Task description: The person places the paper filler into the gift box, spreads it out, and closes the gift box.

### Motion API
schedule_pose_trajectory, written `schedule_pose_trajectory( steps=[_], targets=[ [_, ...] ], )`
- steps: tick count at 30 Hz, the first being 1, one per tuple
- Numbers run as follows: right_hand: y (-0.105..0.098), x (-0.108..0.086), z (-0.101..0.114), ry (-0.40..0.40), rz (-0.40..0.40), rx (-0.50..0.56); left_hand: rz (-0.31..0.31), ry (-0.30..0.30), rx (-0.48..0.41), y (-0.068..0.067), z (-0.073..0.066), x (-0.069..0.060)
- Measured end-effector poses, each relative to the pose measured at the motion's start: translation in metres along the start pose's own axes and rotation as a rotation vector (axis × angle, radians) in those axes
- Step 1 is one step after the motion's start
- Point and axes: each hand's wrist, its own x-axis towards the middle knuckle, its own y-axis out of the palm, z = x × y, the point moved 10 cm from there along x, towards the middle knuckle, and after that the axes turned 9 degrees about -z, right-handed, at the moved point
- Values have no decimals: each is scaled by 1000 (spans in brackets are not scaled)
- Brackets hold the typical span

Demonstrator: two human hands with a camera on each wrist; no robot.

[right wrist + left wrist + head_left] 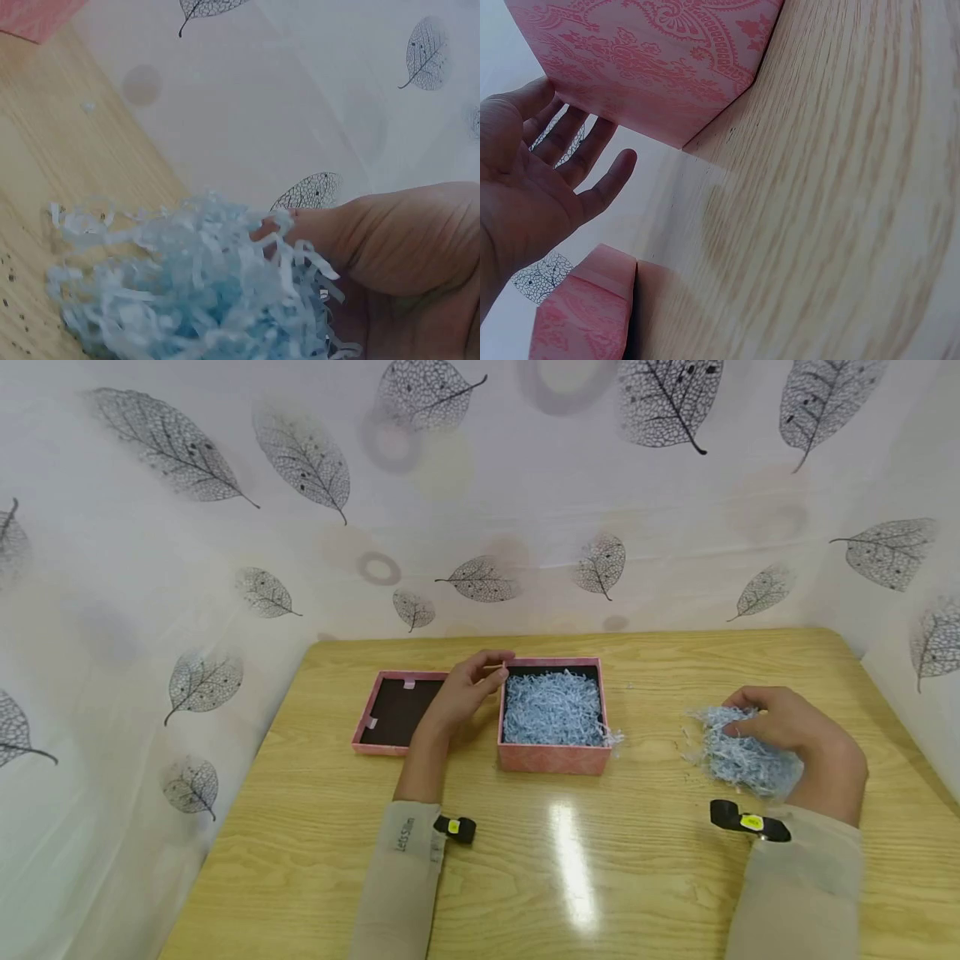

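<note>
A pink patterned box [553, 760] stands on the table with pale blue shredded paper [553, 708] inside; a few strands hang over its right front corner. My left hand [467, 689] touches the box's back left corner, its fingers extended and the fingertips partly hidden behind the box [652, 67] in the left wrist view. Off to the right, my right hand [783, 722] holds a loose clump of blue shredded paper [742, 756] between thumb and fingers. Strands of the clump [202, 292] cover most of the fingers in the right wrist view.
Left of the box lies its pink lid [401, 714], dark inside face up, partly behind the left forearm. Small scraps [686, 743] are scattered on the wooden table [645, 860] beside the clump. A leaf-print cloth [525, 510] hangs behind and at both sides.
</note>
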Motion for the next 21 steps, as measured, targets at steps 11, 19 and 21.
schedule_pose_trajectory(
  steps=[11, 19, 21],
  targets=[
    [-28, 2, 64, -95, -257, 238, 8, 22, 2, 0, 1, 1],
    [-46, -10, 107, -125, -430, 585, 0, 11, -3, 0, 0, 0],
    [-47, -13, 120, -170, -449, 741, 2, 8, -6, 0, -1, 0]
  ],
)
